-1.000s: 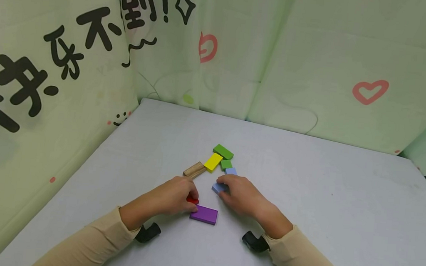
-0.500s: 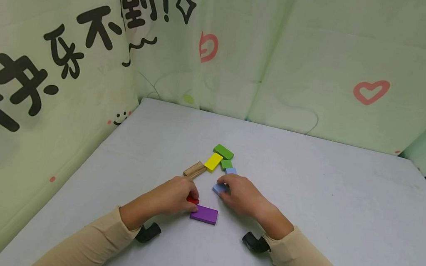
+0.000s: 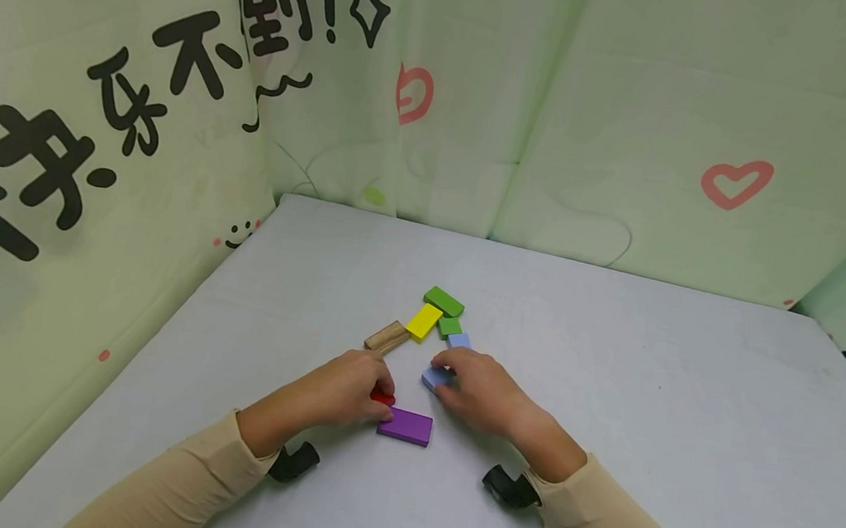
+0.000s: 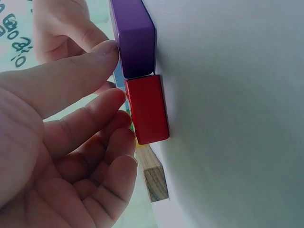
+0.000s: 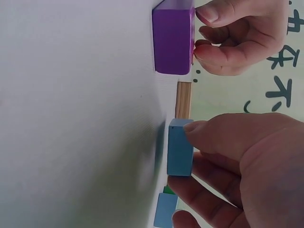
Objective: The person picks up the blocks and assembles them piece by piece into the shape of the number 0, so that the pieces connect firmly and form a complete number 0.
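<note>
My left hand (image 3: 349,387) rests at the near left of the block group. Its thumb touches the edge of a purple block (image 3: 406,428); the fingertips, loosely bent, touch a red block (image 4: 149,109). Those two blocks lie end to end, almost touching, in the left wrist view. On the other side, my right hand (image 3: 483,391) pinches a light blue block (image 5: 180,148), thumb at its near end and fingers at the far end. In the right wrist view a dark shadow lies beside this block; whether it touches the table cannot be told.
Beyond the hands, a wood-coloured block (image 3: 386,337), a yellow block (image 3: 424,322), a long green block (image 3: 444,300), a small green block (image 3: 449,327) and another light blue block (image 3: 459,341) form a bent line. Printed curtains (image 3: 626,147) border the white table (image 3: 642,414).
My right hand and forearm have shifted very slightly toward me. The left hand and the other blocks look the same as before.
</note>
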Action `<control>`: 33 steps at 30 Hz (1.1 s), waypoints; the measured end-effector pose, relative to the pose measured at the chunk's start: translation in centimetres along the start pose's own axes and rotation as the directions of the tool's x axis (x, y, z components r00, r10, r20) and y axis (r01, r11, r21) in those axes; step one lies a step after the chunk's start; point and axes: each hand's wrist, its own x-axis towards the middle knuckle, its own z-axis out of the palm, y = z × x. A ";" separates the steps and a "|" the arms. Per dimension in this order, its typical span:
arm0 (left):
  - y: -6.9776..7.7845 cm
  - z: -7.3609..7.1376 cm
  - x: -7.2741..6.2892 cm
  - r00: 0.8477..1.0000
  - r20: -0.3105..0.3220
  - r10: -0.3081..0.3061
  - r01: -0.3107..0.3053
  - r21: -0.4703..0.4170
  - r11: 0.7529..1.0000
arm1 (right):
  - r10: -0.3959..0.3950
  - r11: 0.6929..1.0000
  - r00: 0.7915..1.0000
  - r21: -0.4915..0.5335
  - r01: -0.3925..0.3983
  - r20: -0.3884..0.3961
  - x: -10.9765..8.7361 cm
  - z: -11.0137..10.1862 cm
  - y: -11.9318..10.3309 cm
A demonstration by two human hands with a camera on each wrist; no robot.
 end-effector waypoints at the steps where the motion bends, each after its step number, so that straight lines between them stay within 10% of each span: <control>1: 0.0 0.0 0.0 1.000 -0.001 0.002 -0.002 0.001 1.000 | 0.002 1.000 1.000 0.001 -0.002 -0.001 0.0 0.0 0.0; 33: 0.2 -0.1 -0.1 0.999 0.015 -0.030 0.030 -0.007 1.000 | -0.079 0.996 0.996 -0.040 0.078 -0.035 -1.2 -0.3 -0.2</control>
